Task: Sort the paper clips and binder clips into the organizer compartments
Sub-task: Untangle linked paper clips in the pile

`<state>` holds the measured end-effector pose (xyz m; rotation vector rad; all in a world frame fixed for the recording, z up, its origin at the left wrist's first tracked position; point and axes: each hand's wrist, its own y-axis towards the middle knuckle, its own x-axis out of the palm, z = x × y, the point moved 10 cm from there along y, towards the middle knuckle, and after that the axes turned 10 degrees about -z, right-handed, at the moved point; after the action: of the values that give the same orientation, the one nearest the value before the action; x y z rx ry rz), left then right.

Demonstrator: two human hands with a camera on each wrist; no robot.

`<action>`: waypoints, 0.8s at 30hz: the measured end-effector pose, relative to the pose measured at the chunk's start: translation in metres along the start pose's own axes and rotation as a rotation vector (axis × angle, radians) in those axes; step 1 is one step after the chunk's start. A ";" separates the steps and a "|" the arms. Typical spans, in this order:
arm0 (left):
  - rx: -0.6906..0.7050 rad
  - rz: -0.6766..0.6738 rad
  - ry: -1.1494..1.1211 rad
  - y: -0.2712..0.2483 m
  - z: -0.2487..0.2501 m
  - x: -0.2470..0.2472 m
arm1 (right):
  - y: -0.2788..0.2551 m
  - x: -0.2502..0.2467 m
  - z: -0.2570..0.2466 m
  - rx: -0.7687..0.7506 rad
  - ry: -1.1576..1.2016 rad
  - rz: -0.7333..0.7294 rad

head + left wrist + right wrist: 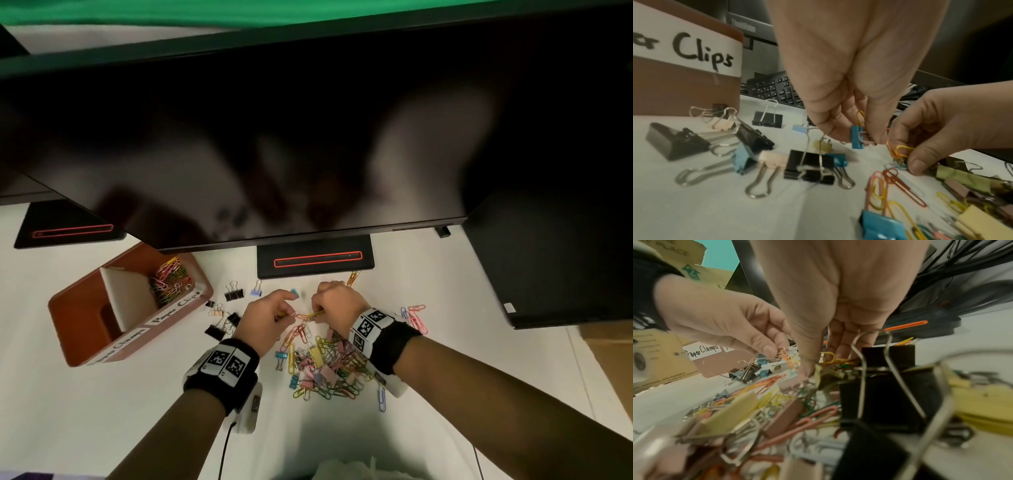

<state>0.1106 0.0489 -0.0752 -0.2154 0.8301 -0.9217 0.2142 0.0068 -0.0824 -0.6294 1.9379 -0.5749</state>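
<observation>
So both hands are working at the far edge of the mixed clip pile (322, 363). The left hand (263, 318) is pinched on a small blue binder clip (857, 137) with a yellow paper clip (860, 117) tucked in alongside. The right hand (337, 303) pinches a snagged bunch of yellow and orange paper clips (898, 151), fingers curled tight. Looks like the untangling step, pulling the linked clips apart. Next they'd need teasing free, then carrying left of the pile to the brown organizer (82, 308), whose "Paper Clips" compartment (168, 281) already holds some. Loose black binder clips (226, 322) lie between pile and organizer, unsorted.
</observation>
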 end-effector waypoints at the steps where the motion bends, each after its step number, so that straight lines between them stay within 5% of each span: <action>1: -0.007 -0.005 0.018 -0.001 -0.002 -0.001 | 0.000 0.000 0.001 0.008 0.014 -0.004; 16: -0.023 0.168 -0.077 -0.038 0.000 -0.054 | -0.011 -0.008 0.000 -0.029 0.162 0.004; 24: 0.047 0.294 -0.265 -0.071 -0.022 -0.140 | -0.012 -0.078 -0.080 -0.190 0.227 0.246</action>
<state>0.0051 0.1186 0.0210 -0.1648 0.5750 -0.6191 0.1742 0.0581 0.0092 -0.4472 2.2618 -0.3203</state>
